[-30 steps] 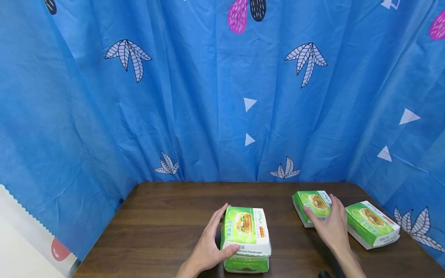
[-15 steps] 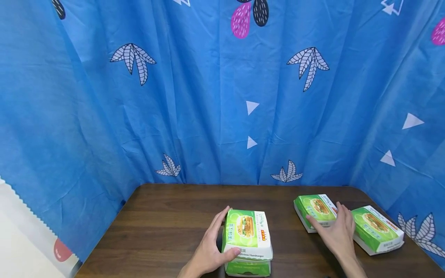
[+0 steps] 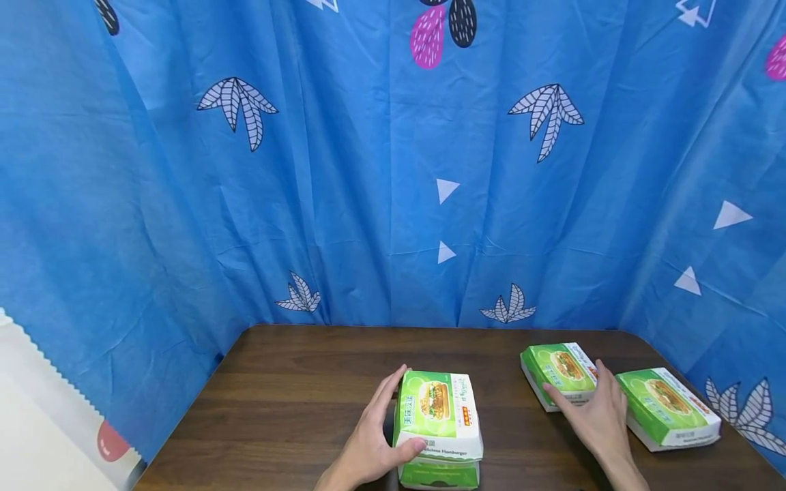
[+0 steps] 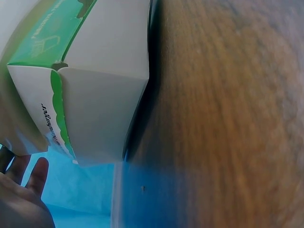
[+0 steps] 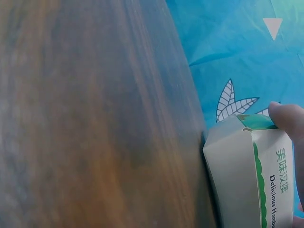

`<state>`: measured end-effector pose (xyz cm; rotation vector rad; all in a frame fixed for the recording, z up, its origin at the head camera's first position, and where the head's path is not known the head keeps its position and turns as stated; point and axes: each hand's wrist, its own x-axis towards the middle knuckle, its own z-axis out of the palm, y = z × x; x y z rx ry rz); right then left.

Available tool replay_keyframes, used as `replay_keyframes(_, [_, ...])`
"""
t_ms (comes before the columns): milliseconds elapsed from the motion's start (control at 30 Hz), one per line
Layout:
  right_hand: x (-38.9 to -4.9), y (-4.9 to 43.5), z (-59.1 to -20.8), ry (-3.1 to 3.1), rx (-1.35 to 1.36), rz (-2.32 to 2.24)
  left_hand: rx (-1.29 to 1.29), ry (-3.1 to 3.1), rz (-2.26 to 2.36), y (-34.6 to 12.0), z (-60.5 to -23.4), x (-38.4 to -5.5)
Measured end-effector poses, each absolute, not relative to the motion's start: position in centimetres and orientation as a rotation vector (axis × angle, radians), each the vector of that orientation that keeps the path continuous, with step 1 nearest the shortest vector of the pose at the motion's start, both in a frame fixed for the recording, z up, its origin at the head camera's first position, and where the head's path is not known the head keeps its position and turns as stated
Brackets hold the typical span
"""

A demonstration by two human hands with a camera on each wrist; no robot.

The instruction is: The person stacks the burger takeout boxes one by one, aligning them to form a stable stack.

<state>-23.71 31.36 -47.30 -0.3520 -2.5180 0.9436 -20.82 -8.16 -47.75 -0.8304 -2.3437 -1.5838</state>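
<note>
My left hand (image 3: pixel 371 433) holds the upper box of two stacked hamburger boxes, its fingers along the left side and its thumb at the front edge. That upper hamburger box (image 3: pixel 436 412) is green and white with a burger picture; the lower box (image 3: pixel 439 474) shows only its green front. At the back right, my right hand (image 3: pixel 598 416) grips a similar hamburger box (image 3: pixel 559 372), thumb at its front and fingers over its right side. In the right wrist view, my thumb (image 5: pixel 287 116) lies at the top edge of this box (image 5: pixel 232 166).
Close to the right of my right hand lies another hamburger box (image 3: pixel 669 406), near the table's right edge. The brown wooden table (image 3: pixel 276 409) extends to the left of the stack. A blue patterned curtain (image 3: pixel 356 204) hangs behind the table and along its sides.
The head view has shifted slightly, moving everything a little right and down. The far-right box has turned a little beside my right hand. Both hands keep their places on their boxes.
</note>
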Motion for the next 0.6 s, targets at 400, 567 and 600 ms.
replay_keyframes(400, [-23.93,31.78,-47.50,-2.562,-0.426,0.970,-0.754,-2.400,-1.667,-7.94,-47.51,-20.63])
replay_keyframes(567, [-23.97,31.73,-47.18,-2.555,-0.434,0.987,-0.725,-2.416,-1.670,-7.95,-47.60,-20.62])
replay_keyframes(600, [-23.96,31.71,-47.10,-2.551,-0.433,0.990,-0.728,-2.415,-1.664,-7.95,-47.61,-20.64])
